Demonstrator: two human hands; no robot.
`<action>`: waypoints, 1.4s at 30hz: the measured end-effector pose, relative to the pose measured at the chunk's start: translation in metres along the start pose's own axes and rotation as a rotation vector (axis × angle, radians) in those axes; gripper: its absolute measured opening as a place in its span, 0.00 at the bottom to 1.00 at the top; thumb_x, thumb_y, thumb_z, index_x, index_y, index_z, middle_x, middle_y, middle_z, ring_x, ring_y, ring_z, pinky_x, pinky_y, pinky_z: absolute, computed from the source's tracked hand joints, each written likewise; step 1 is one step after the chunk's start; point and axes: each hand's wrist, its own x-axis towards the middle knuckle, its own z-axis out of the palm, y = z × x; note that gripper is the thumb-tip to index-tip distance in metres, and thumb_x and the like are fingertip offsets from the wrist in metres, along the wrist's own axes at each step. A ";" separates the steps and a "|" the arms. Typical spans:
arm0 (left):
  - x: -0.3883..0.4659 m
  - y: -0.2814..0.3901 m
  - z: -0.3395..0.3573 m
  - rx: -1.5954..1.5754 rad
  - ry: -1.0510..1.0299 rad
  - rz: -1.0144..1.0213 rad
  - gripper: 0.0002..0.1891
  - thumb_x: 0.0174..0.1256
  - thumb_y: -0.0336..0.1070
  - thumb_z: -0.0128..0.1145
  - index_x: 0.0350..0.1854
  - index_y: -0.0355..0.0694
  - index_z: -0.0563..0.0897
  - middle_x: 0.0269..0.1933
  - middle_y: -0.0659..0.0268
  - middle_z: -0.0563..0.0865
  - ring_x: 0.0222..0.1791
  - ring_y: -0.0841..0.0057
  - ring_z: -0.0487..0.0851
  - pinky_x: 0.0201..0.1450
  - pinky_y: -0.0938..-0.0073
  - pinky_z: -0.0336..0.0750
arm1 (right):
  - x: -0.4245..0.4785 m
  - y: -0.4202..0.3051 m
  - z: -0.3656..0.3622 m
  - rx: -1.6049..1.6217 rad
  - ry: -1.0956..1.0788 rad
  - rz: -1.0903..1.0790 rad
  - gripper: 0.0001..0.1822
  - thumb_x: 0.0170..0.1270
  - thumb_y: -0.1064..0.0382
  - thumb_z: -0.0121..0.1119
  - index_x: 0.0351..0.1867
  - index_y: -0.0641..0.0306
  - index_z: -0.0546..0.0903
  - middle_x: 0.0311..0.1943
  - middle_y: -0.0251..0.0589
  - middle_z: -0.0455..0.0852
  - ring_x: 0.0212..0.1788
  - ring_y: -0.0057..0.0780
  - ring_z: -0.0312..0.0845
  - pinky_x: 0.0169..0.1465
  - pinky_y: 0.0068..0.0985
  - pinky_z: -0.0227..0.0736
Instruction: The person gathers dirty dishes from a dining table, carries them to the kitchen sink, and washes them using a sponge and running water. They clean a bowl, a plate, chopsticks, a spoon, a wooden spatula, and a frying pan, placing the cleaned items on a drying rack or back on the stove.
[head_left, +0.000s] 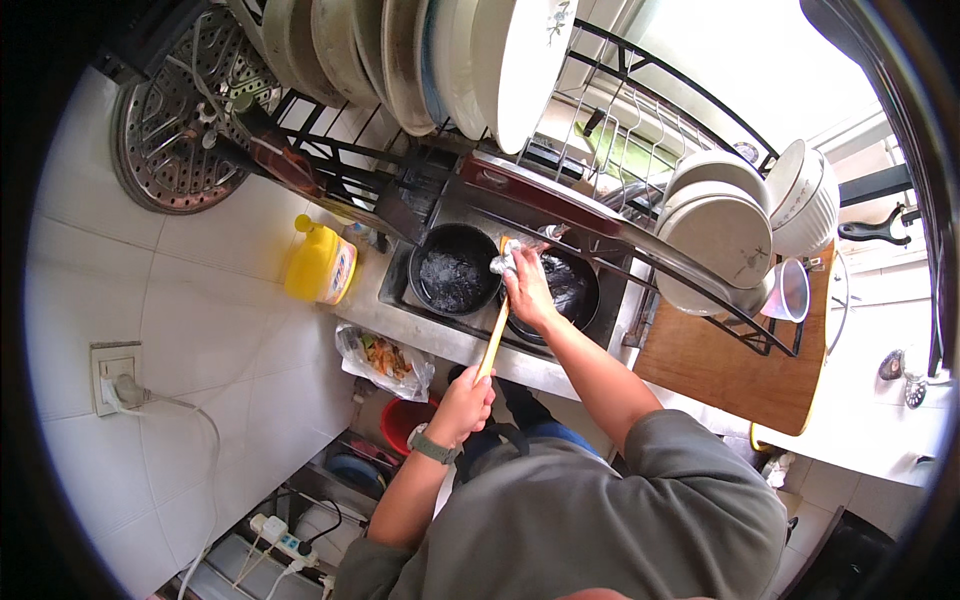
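My left hand (469, 405), with a watch on its wrist, is closed around the lower end of a long yellowish handle (496, 337), which looks wooden. The handle slants up across the sink (396, 281). Near its upper end, my right hand (531, 292) presses a crumpled white wad (505, 259), perhaps a cloth or wipe, against it. Below, on the left, is a round black basin (454, 271) with water in it. Another round black basin (574, 285), also wet inside, lies partly behind my right hand and forearm.
A black dish rack (637, 277) overhangs the sink, bearing plates (525, 75), bowls (716, 232) and a long-handled ladle (675, 259). Left stands a yellow bottle (315, 262). A bag of food scraps (386, 360) hangs at the counter's front. Right lies a wooden board (727, 367).
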 end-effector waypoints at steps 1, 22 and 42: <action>-0.004 0.001 -0.002 0.038 0.007 0.000 0.12 0.79 0.38 0.43 0.57 0.43 0.71 0.28 0.72 0.72 0.15 0.90 0.61 0.13 0.87 0.55 | 0.006 0.004 0.006 -0.119 -0.007 -0.042 0.28 0.67 0.61 0.53 0.66 0.73 0.65 0.61 0.65 0.69 0.66 0.61 0.61 0.71 0.45 0.55; 0.004 -0.019 -0.030 0.705 0.224 0.408 0.13 0.75 0.38 0.49 0.51 0.36 0.78 0.25 0.61 0.82 0.20 0.72 0.80 0.24 0.67 0.74 | 0.043 0.046 0.035 0.238 -0.008 0.083 0.25 0.77 0.48 0.36 0.38 0.65 0.81 0.38 0.57 0.83 0.45 0.51 0.80 0.49 0.38 0.72; -0.012 0.014 -0.016 1.313 0.652 0.686 0.17 0.61 0.39 0.62 0.51 0.41 0.82 0.36 0.54 0.84 0.35 0.50 0.84 0.37 0.53 0.78 | 0.005 0.036 0.009 -0.175 0.140 -0.140 0.15 0.69 0.62 0.51 0.53 0.63 0.82 0.51 0.54 0.82 0.56 0.56 0.75 0.63 0.40 0.68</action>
